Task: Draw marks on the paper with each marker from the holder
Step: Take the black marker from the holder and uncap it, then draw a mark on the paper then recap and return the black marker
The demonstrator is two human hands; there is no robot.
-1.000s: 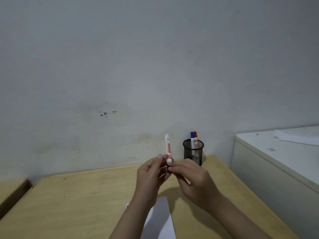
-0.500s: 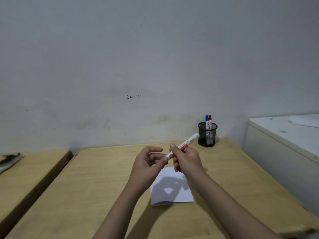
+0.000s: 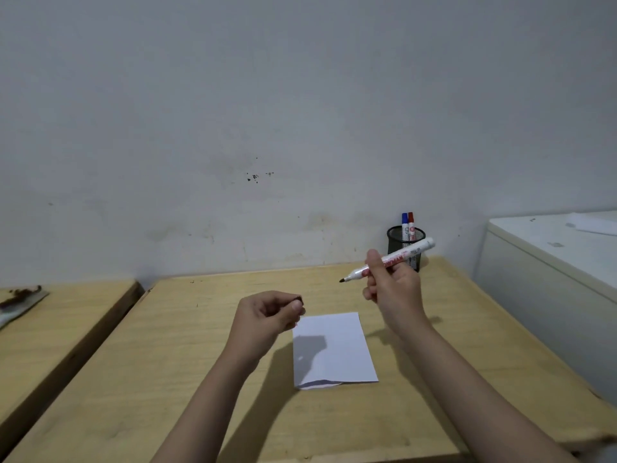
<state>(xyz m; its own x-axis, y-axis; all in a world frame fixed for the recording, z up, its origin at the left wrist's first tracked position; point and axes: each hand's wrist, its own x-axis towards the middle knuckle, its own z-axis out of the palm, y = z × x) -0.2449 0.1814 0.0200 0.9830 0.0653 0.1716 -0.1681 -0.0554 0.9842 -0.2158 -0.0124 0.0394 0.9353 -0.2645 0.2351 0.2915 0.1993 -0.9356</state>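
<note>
My right hand (image 3: 392, 289) grips a white marker (image 3: 405, 253) with red lettering, uncapped, its dark tip pointing left above the table. My left hand (image 3: 267, 317) is closed around the marker's cap (image 3: 298, 299), of which only a dark end shows. A white sheet of paper (image 3: 337, 345) lies on the wooden table (image 3: 167, 362) between and below both hands; my left hand's shadow falls on it. A black mesh holder (image 3: 397, 233) stands at the table's back right with a blue-capped marker (image 3: 405, 222) and a red-capped marker (image 3: 411, 221) upright in it.
A white cabinet (image 3: 551, 262) stands right of the table with a sheet on top. A second wooden surface (image 3: 50, 329) lies to the left across a gap, with a stained object (image 3: 20, 300) on it. A grey wall rises behind.
The cap has come off the marker: my left hand drew away left with it, my right hand moved right with the bare-tipped marker. The view has tilted down, showing more table and paper.
</note>
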